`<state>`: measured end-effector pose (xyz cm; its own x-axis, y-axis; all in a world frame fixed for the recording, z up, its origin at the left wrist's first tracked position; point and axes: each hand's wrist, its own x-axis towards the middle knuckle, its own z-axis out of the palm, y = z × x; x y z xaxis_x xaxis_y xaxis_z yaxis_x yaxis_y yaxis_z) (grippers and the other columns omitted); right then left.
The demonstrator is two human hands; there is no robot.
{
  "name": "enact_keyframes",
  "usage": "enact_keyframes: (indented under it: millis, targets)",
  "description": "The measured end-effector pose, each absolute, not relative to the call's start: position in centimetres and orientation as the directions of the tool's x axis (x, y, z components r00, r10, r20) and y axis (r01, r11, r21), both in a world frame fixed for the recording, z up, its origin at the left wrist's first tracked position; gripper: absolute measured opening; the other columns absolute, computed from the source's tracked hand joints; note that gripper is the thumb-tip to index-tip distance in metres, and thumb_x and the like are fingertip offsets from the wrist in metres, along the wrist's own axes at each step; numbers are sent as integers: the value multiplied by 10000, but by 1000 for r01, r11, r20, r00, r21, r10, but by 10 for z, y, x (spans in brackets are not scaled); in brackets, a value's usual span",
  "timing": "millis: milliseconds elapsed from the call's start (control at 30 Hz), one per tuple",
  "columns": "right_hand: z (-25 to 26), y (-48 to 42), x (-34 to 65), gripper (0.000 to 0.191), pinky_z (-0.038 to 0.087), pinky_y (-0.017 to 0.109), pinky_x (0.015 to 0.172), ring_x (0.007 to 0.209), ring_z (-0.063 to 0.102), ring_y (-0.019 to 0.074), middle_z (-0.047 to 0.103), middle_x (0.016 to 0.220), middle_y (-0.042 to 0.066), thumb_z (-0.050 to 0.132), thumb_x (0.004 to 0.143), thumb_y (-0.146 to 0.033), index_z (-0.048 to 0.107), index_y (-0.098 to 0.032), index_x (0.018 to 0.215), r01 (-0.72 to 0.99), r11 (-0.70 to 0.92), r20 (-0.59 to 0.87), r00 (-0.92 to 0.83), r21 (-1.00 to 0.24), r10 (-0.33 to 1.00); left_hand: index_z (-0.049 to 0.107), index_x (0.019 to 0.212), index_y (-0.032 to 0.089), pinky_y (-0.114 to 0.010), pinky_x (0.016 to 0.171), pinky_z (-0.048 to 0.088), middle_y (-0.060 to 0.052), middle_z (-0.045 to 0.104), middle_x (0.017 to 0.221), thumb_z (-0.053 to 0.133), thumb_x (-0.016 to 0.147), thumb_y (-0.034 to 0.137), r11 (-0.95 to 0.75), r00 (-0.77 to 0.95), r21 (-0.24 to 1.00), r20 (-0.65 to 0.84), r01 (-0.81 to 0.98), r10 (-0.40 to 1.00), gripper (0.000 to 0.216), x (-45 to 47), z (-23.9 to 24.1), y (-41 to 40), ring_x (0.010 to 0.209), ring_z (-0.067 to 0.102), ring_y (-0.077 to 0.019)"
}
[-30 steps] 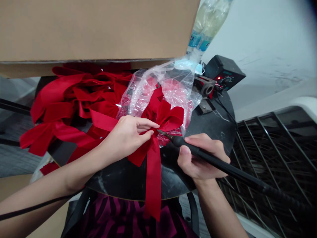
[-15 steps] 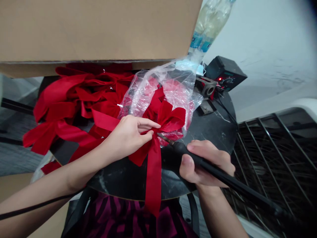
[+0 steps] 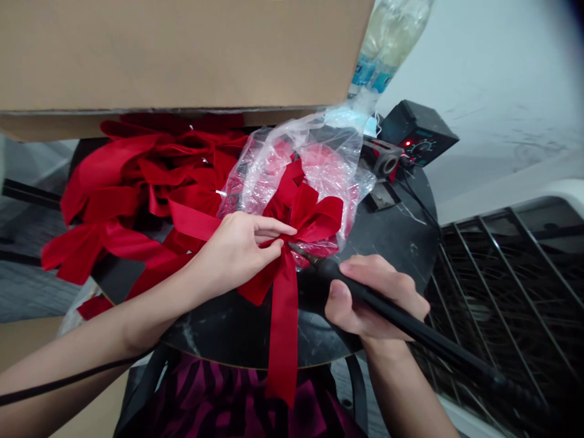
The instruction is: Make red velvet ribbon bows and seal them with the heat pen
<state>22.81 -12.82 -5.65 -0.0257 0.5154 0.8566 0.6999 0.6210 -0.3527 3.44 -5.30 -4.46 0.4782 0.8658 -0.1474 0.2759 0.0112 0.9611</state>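
My left hand pinches the knot of a red ribbon bow that lies on a round black table. One ribbon tail hangs over the table's front edge. My right hand is closed round a black soldering iron held like a pen, and the iron's metal tip touches the bow's centre just beside my left fingertips. The bow rests against a clear plastic bag with more red pieces inside.
A pile of red bows covers the table's left side under a cardboard box. A black soldering station with a red light and a plastic bottle stand at the back right. A dark metal grille lies to the right.
My right hand dipped slightly with the iron and came back; the tip stays at the bow's knot. My left hand has kept its pinch.
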Motion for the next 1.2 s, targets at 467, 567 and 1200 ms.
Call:
enact_keyframes:
  millis: [467, 567, 1200]
  targets:
    - [-59, -140, 232, 250, 598, 270, 583, 588, 689, 141, 697, 718, -29, 713, 748, -101, 658, -193, 974, 713, 603, 802, -97, -358, 590, 805, 1111, 159, -243, 982, 609, -26, 825, 1088, 670, 854, 169, -3, 473, 960, -136, 281, 871, 291, 35, -46, -55, 1027, 782, -192]
    - [-55, -137, 241, 113, 584, 300, 533, 536, 661, 150, 666, 673, -30, 696, 769, -184, 678, -204, 880, 718, 584, 859, 39, -379, 510, 807, 1103, 163, -260, 992, 608, -26, 826, 1085, 684, 835, 162, 48, 461, 960, -177, 277, 870, 294, 35, -46, -53, 1043, 779, -202]
    - [-61, -41, 380, 239, 529, 312, 520, 547, 639, 164, 581, 684, -57, 665, 869, -364, 481, -255, 974, 646, 205, 628, 536, -735, 564, 818, 1079, 169, -346, 960, 623, -67, 835, 1004, 722, 786, 177, 157, 458, 959, -252, 237, 852, 308, 30, -44, -44, 999, 791, -247]
